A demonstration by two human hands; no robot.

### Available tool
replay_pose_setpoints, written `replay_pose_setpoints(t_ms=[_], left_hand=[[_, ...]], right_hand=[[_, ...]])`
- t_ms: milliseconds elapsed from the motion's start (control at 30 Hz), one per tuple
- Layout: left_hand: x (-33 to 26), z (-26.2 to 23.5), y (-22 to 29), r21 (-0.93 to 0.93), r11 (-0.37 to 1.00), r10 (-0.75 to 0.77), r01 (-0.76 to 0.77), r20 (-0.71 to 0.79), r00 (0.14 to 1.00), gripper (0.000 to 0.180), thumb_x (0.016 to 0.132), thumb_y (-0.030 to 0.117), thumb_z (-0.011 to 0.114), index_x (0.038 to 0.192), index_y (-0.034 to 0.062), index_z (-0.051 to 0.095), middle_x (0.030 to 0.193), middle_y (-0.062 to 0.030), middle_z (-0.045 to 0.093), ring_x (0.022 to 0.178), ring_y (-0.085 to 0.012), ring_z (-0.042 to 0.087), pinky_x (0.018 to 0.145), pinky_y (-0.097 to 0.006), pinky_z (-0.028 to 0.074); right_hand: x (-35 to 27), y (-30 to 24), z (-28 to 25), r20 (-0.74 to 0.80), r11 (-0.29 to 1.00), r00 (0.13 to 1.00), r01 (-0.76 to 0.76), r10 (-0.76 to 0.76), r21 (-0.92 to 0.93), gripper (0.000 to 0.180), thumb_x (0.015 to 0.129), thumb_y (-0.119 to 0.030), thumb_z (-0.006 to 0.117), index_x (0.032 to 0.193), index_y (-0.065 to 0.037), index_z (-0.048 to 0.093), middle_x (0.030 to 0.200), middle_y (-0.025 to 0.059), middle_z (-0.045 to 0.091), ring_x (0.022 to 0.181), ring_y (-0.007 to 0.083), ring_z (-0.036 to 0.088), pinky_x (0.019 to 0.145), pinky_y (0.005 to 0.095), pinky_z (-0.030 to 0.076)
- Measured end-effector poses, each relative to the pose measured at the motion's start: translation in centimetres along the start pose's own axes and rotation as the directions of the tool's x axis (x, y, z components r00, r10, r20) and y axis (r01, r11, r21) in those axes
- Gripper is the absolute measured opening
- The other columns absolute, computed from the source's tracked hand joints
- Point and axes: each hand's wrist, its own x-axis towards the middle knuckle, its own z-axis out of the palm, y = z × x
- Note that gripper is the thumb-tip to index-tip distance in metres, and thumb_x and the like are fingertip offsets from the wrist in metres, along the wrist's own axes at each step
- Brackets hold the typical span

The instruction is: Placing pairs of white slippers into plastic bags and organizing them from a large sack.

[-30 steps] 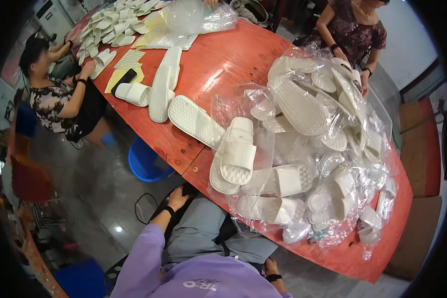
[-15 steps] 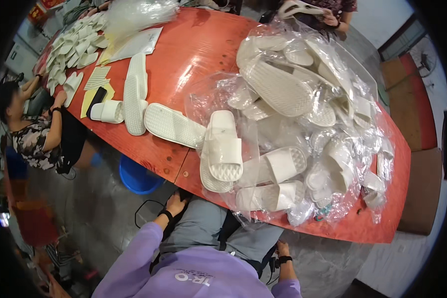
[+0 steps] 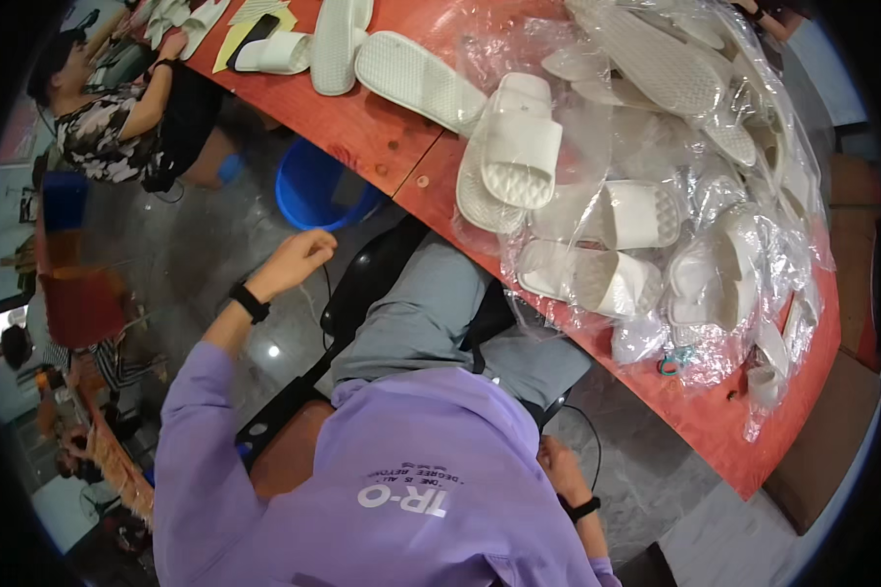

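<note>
I sit on a black chair at a red table, in a purple hoodie and grey trousers. My left hand is lifted out to the left over the floor, fingers curled with nothing in them and a black band on the wrist. My right hand hangs low by my right hip near a black cable, its fingers partly hidden. A stacked pair of white slippers lies at the table's near edge. Beside it is a heap of white slippers in clear plastic bags.
A blue bucket stands under the table by my left knee. Another person in a patterned top sits at the table's far left end, by loose white slippers. Grey tiled floor lies to my left.
The view has tipped down toward my lap. My left hand has lifted off my knee and moved out to the left. My right hand stays low by my hip.
</note>
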Motion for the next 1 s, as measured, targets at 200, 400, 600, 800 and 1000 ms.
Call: replay_pose_setpoints(t_ms=[200, 400, 600, 800, 1000], left_hand=[[-9.1, 4.0, 0.6, 0.190, 0.953, 0.111, -0.237, 0.505, 0.856, 0.028, 0.084, 0.015, 0.059, 0.108, -0.0004, 0.059, 0.103, -0.0192, 0.062, 0.098, -0.0326, 0.059, 0.082, -0.039, 0.048], [-13.5, 9.2, 2.8, 0.118, 0.954, -0.262, 0.277, 0.776, 0.573, 0.044, 0.083, 0.028, 0.062, 0.117, 0.0003, 0.059, 0.111, -0.0200, 0.064, 0.094, -0.0318, 0.063, 0.088, -0.038, 0.047], [-18.3, 12.9, -5.7, 0.005, 0.991, -0.081, 0.132, 0.812, 0.577, 0.037, 0.084, 0.023, 0.056, 0.113, 0.0001, 0.061, 0.110, -0.0173, 0.065, 0.101, -0.0254, 0.060, 0.087, -0.036, 0.046], [-15.4, 9.4, -1.1, -0.083, 0.986, 0.004, 0.146, 0.881, 0.473, 0.040, 0.085, 0.023, 0.059, 0.117, -0.0016, 0.059, 0.113, -0.0144, 0.065, 0.105, -0.0211, 0.058, 0.091, -0.035, 0.045], [-15.1, 8.1, -3.2, -0.057, 0.974, -0.027, 0.219, 0.932, 0.362, 0.052, 0.088, 0.031, 0.059, 0.126, -0.0031, 0.051, 0.125, -0.0154, 0.058, 0.114, -0.0218, 0.054, 0.097, -0.033, 0.041]], right_hand=[[-5.8, 0.5, -1.7, 0.253, 0.930, 0.928, -0.322, 0.273, 0.178, 0.047, 0.092, -0.035, 0.052, 0.125, -0.002, 0.049, 0.114, 0.0149, 0.061, 0.100, 0.0309, 0.059, 0.085, 0.0395, 0.047], [-6.9, 2.9, -4.4, 0.336, 0.836, 0.867, -0.467, 0.368, 0.290, 0.049, 0.094, -0.036, 0.049, 0.129, -0.003, 0.045, 0.119, 0.0146, 0.058, 0.105, 0.0300, 0.057, 0.088, 0.0391, 0.046], [-3.5, 3.7, -2.6, 0.354, 0.674, 0.865, -0.500, 0.356, 0.544, 0.051, 0.095, -0.038, 0.046, 0.133, -0.005, 0.041, 0.124, 0.0143, 0.055, 0.109, 0.0292, 0.056, 0.090, 0.0387, 0.046], [-3.9, 3.8, 3.1, 0.391, 0.364, 0.841, -0.520, 0.373, 0.773, 0.053, 0.097, -0.040, 0.042, 0.137, -0.006, 0.038, 0.129, 0.0141, 0.053, 0.114, 0.0284, 0.054, 0.092, 0.0384, 0.045], [-3.1, 7.0, 6.2, 0.509, 0.194, 0.839, -0.541, 0.191, 0.819, 0.060, 0.101, -0.046, 0.027, 0.146, -0.007, 0.025, 0.145, 0.0049, 0.037, 0.127, 0.0204, 0.043, 0.102, 0.0370, 0.039]])
